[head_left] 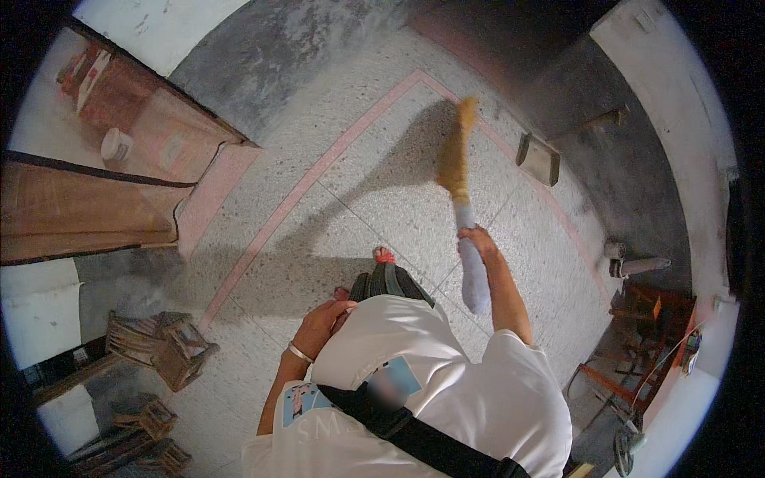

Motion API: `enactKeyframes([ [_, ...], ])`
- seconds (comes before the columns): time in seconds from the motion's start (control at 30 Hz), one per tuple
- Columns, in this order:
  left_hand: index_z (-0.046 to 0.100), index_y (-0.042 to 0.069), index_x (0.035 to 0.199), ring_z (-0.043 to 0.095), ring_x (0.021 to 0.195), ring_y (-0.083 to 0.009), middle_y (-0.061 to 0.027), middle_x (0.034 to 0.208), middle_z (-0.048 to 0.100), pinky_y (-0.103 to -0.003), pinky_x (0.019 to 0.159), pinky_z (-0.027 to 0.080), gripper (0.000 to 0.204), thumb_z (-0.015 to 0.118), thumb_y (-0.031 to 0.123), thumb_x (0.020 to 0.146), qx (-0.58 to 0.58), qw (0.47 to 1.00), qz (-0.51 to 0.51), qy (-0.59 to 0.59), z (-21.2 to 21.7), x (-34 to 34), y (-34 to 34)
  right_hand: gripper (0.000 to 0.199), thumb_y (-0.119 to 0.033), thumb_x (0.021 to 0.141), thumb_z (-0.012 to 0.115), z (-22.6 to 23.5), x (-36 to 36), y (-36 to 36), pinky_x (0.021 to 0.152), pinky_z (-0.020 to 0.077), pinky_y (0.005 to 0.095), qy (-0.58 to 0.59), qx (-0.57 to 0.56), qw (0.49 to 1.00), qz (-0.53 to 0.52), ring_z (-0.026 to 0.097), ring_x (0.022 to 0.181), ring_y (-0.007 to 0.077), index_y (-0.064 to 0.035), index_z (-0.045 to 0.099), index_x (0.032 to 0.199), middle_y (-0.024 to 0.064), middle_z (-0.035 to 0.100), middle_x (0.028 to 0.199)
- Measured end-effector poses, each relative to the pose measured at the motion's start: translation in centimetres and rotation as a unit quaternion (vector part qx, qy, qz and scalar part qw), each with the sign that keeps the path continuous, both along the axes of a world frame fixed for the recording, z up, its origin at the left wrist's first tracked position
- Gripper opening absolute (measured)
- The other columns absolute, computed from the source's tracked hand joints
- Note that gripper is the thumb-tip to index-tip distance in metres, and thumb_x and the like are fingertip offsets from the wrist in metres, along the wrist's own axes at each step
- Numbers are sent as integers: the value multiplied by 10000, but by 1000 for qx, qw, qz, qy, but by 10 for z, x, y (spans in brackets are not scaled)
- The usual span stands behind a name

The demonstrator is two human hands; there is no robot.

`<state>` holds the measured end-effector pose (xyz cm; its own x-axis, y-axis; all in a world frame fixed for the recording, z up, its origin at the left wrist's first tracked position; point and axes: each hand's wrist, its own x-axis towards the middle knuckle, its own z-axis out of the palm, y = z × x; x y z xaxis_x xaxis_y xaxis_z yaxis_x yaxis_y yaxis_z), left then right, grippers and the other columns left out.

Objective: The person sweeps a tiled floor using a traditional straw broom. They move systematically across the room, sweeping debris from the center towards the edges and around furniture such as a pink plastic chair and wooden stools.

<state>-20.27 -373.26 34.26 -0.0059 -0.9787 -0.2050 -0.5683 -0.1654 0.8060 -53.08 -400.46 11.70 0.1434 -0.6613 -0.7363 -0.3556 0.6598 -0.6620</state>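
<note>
The broom is slanting over the floor, its yellow bristles well beyond the grip (pale handle trailing back below it). The right hand is wrapping its fingers tight around the handle. The left hand is resting on the knee, loosely curled, holding nothing.

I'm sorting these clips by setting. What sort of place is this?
Probably a room in a home or small workshop. The right hand holds a broom over a speckled terrazzo floor, with wooden crates and an open wooden door nearby.
</note>
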Motion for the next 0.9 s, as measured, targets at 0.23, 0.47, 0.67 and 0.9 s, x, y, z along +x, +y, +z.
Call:
enactKeyframes([
  [0.23, 529, 104, 1032, 565, 769, -319, -146, 816, 568, -373, 649, 457, 237, 545, 85, 797, 24, 999, 7, -25, 5, -10, -14, 291, -248, 642, 622, 29, 145, -23, 477, 458, 337, -205, 143, 959, 135, 550, 533, 194, -52, 533, 838, 91, 556, 657],
  [0.47, 534, 86, 1044, 572, 787, -306, -145, 845, 576, -371, 655, 464, 261, 552, 69, 784, 59, 997, 45, -32, 3, -17, -16, 294, -290, 702, 614, -52, 223, -64, 498, 469, 312, -289, 56, 914, 278, 551, 547, 185, -49, 525, 843, 82, 563, 664],
  [0.67, 537, 78, 1056, 573, 779, -296, -134, 858, 577, -373, 660, 465, 286, 552, 32, 775, 88, 991, 100, -10, 4, -8, -9, 307, -249, 703, 618, 1, 178, -88, 476, 466, 323, -257, 210, 933, 139, 543, 508, 193, -35, 510, 896, 97, 560, 650],
  [0.9, 533, 73, 1071, 572, 796, -299, -133, 884, 581, -365, 687, 461, 301, 546, 20, 775, 85, 988, 130, 18, 2, -3, -16, 377, -155, 677, 597, -4, 212, -74, 416, 454, 364, -191, 80, 978, 25, 529, 475, 219, -30, 425, 989, 110, 518, 634],
])
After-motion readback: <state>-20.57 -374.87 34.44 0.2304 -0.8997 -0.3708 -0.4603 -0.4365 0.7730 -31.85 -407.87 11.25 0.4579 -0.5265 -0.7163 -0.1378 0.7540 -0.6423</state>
